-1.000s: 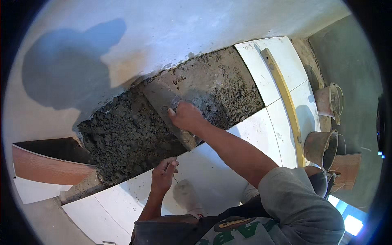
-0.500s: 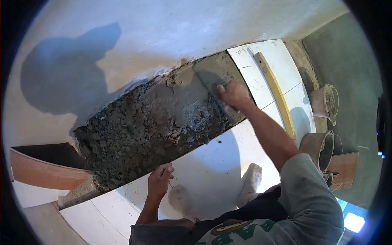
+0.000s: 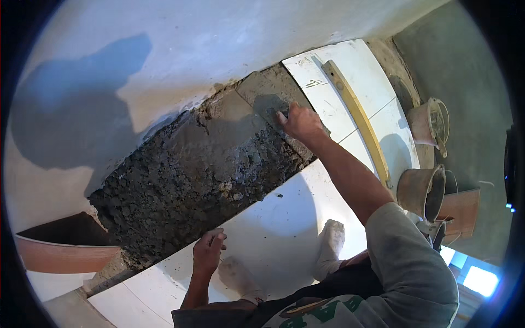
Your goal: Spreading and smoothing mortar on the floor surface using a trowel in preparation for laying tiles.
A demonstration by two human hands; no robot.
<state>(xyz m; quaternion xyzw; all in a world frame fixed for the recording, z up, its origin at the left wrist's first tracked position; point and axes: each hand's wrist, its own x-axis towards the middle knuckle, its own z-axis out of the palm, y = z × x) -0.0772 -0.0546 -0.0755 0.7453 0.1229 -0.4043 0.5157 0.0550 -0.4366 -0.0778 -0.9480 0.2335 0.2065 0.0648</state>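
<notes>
A bed of grey mortar [image 3: 164, 188] lies between the wall and the white floor tiles, rough and lumpy at left, smoothed at upper right. Over the smoothed part, near the far tiles, my right hand [image 3: 304, 123] is closed on what looks like a trowel, mostly hidden under the hand and in its shadow. My left hand [image 3: 208, 250] hovers by the near edge of the mortar, above the white tiles. Its fingers are loosely bent and apart, with nothing seen in them.
A yellow straightedge [image 3: 356, 115] lies on the white tiles [image 3: 374, 60] at right. Buckets [image 3: 421, 188] stand beyond it, near a leaning brown tile [image 3: 462, 213]. Another brown tile [image 3: 65, 258] stands on edge at left. The wall [image 3: 180, 49] borders the mortar; my feet [image 3: 331, 240] are on near tiles.
The view has shifted, so the mortar and tiles sit further left. My right hand has moved slightly right over the smoothed mortar, toward the far tiles. My left hand stays near the mortar's edge.
</notes>
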